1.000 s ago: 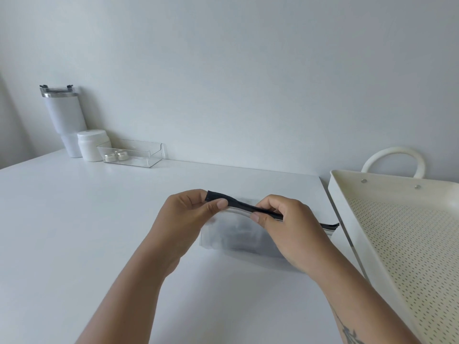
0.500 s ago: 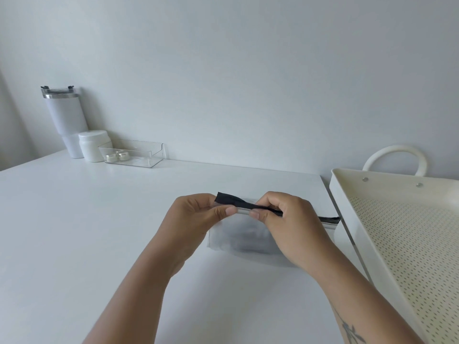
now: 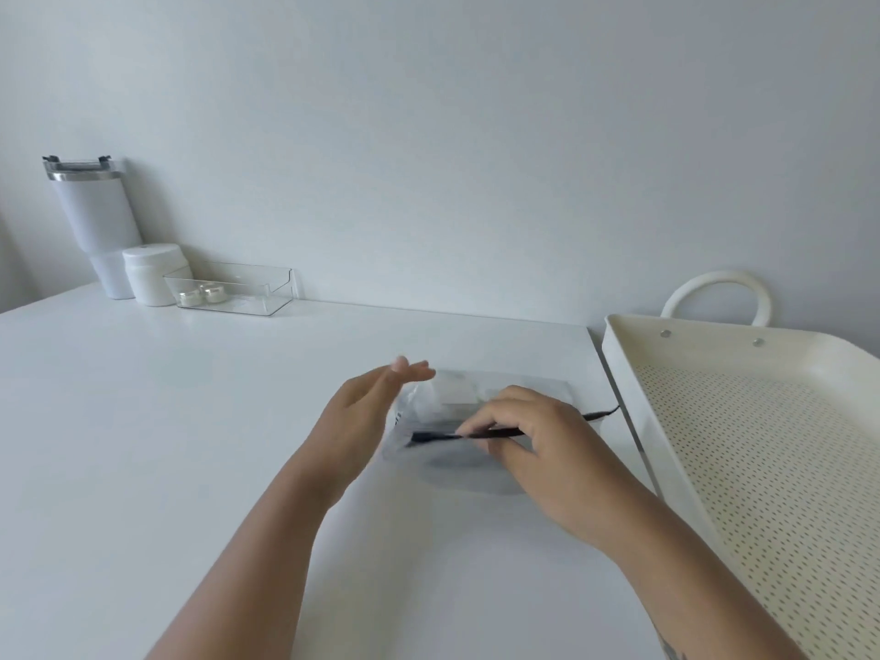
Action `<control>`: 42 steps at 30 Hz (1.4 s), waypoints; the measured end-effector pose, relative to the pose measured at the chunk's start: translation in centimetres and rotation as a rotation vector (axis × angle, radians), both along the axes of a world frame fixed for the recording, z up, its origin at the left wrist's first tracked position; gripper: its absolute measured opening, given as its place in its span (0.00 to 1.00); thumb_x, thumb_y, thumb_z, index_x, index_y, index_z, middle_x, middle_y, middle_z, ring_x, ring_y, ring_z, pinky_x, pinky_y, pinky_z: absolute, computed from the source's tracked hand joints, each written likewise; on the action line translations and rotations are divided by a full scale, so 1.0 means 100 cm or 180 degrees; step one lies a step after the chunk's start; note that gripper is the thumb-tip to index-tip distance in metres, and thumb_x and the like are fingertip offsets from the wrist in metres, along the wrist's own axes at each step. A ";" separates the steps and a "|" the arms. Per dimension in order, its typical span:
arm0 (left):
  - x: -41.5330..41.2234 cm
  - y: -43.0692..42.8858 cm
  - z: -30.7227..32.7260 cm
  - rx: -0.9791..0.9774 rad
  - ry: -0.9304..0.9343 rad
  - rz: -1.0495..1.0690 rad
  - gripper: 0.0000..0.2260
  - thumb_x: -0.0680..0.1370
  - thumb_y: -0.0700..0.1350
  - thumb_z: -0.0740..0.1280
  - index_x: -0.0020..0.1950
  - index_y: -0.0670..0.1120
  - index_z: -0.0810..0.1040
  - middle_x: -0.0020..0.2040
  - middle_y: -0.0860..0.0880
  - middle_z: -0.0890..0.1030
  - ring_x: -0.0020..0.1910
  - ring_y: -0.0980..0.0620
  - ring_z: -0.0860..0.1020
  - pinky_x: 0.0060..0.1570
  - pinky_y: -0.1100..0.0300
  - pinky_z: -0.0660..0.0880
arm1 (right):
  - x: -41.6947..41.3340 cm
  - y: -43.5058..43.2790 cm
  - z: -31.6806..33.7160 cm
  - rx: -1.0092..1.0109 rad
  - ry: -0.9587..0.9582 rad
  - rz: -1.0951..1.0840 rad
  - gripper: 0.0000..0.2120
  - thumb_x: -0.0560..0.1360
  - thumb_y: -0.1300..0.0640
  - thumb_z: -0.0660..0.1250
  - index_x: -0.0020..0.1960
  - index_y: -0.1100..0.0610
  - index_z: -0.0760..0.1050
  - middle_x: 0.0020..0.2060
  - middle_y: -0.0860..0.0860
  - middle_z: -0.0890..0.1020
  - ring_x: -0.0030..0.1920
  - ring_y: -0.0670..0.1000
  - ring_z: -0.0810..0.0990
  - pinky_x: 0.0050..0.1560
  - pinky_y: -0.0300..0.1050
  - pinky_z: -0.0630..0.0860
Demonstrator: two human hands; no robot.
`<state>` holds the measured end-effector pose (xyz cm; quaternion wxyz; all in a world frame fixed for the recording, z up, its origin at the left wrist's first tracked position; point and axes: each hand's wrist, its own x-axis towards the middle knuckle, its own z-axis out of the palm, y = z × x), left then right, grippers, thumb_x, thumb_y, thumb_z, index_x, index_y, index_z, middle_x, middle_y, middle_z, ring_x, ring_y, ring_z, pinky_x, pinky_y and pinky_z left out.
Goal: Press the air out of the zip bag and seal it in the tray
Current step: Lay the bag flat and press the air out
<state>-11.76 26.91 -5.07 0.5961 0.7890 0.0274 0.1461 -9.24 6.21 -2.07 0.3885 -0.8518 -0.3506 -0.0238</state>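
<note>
The zip bag (image 3: 481, 412) was laid flat on the white surface (image 3: 143, 421), beside the tray (image 3: 633, 412); its black strip was pinched by the right hand (image 3: 538, 435), the left hand (image 3: 366, 412) held with fingers spread, before a bare wall (image 3: 428, 135).

No readable text, label, brand, number or sign appears anywhere. The zip bag (image 3: 481, 407), lying near the tabletop's (image 3: 143, 421) right edge, carries a few small dark marks at its left side, too blurred to make out. The tumbler (image 3: 95, 221) and jar (image 3: 152, 273) at the far left corner show plain white surfaces.
</note>
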 end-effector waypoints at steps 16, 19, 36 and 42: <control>-0.003 -0.015 -0.009 0.2605 0.0101 0.1438 0.12 0.78 0.60 0.58 0.54 0.60 0.79 0.55 0.56 0.77 0.57 0.49 0.69 0.53 0.54 0.60 | -0.009 -0.047 -0.026 -0.1686 -0.0300 -0.0782 0.38 0.69 0.75 0.53 0.71 0.43 0.67 0.77 0.46 0.59 0.79 0.53 0.45 0.75 0.49 0.38; 0.009 -0.020 -0.012 0.2629 0.0003 0.1001 0.15 0.80 0.56 0.59 0.65 0.60 0.74 0.71 0.57 0.71 0.70 0.49 0.65 0.64 0.51 0.60 | -0.015 -0.046 -0.012 -0.1942 -0.0506 -0.0791 0.38 0.71 0.73 0.53 0.75 0.44 0.60 0.79 0.49 0.55 0.79 0.56 0.46 0.76 0.54 0.42; -0.032 -0.022 0.003 0.3069 0.1153 0.1316 0.22 0.75 0.66 0.53 0.59 0.59 0.79 0.60 0.55 0.75 0.61 0.50 0.67 0.58 0.52 0.63 | -0.002 -0.001 0.007 -0.2316 0.0102 -0.0920 0.13 0.79 0.48 0.52 0.48 0.54 0.71 0.52 0.52 0.76 0.50 0.56 0.72 0.54 0.50 0.65; -0.005 -0.017 0.011 0.2623 0.0581 0.1179 0.19 0.79 0.51 0.56 0.70 0.53 0.72 0.72 0.56 0.72 0.71 0.50 0.66 0.66 0.51 0.63 | 0.012 0.035 -0.019 -0.1160 -0.0530 -0.0789 0.19 0.81 0.55 0.52 0.69 0.57 0.68 0.72 0.53 0.69 0.72 0.56 0.65 0.70 0.52 0.64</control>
